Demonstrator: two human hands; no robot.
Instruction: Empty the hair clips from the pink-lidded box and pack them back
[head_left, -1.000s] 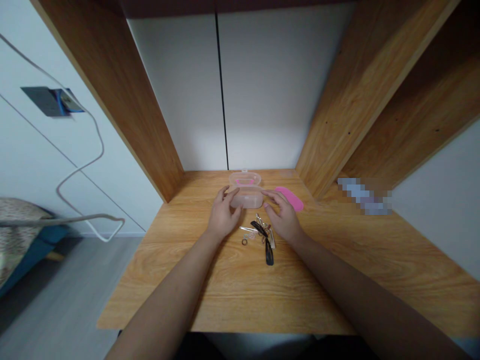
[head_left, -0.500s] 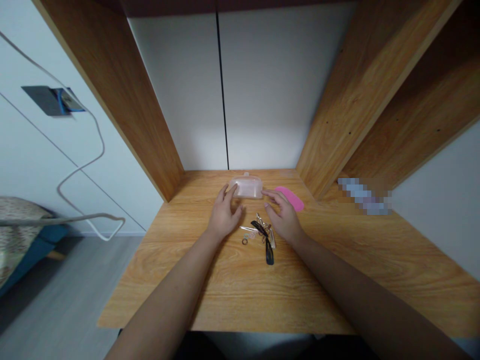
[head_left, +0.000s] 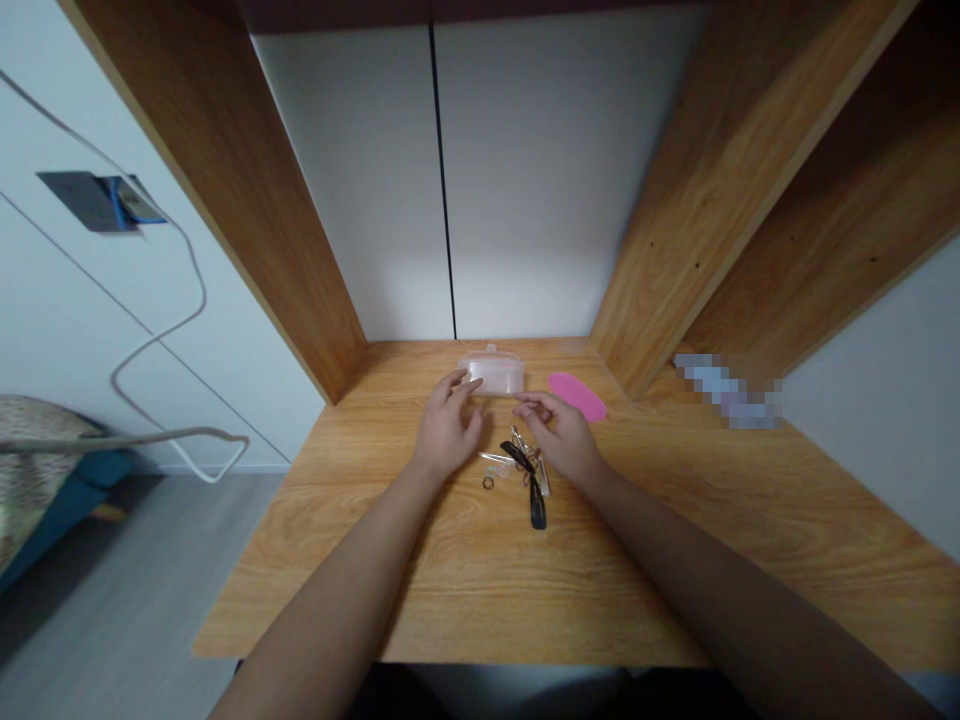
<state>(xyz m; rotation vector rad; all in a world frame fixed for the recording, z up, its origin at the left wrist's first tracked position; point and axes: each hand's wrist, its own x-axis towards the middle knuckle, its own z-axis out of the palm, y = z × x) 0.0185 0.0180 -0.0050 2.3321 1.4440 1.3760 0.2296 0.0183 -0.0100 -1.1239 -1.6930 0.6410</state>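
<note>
A small clear plastic box [head_left: 495, 373] stands shut at the back of the wooden desk [head_left: 675, 560]. My left hand [head_left: 446, 430] rests on the desk just in front of the box, with its fingertips at the box's left side and nothing in it. My right hand [head_left: 559, 435] hovers beside a little pile of hair clips [head_left: 529, 475], fingers loosely curled and holding nothing. A long black clip [head_left: 538, 505] and a small dark hair tie [head_left: 489, 483] lie in that pile. A pink oval lid [head_left: 576, 396] lies to the right of the box.
Wooden side panels [head_left: 247, 200] rise left and right of the desk's alcove, with a white back wall [head_left: 525, 180]. A grey cable [head_left: 165, 330] hangs at the left over the floor. A shelf opens at the right.
The box's hinged lid, open a second ago, has come down and the box is shut. Both hands have drawn back from the box a little, the right one toward the clips.
</note>
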